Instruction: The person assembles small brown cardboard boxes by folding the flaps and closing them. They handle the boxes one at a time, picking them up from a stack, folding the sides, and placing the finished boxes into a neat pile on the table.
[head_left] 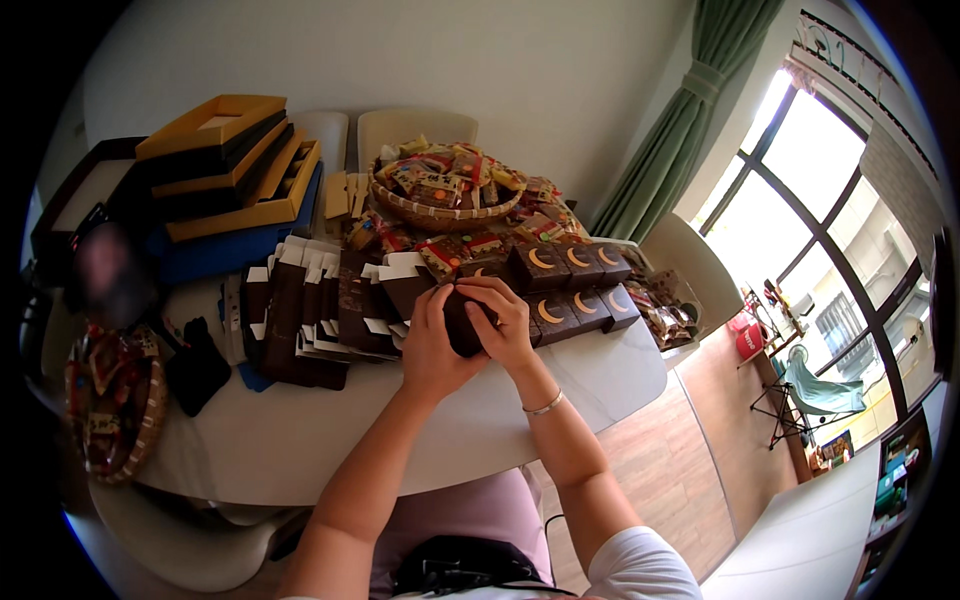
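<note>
Between my left hand [435,345] and my right hand [503,325] is a small dark brown box [459,326], gripped from both sides with the fingers meeting over its top. My hands hide much of it. Just right of them stand several finished brown boxes [575,265] with crescent-moon marks, some stacked in two layers. To the left lie rows of folded-flat brown cartons [300,310] with white flaps, reaching close to my left hand. Behind my hands, loose wrapped snacks [480,243] spread over the table.
A wicker basket [450,215] heaped with wrapped snacks stands at the back; another basket [110,400] is at the left. Yellow-and-black box trays [225,165] pile up on the far left. The white table [350,430] has a curved front edge. Chairs [690,270] stand around it.
</note>
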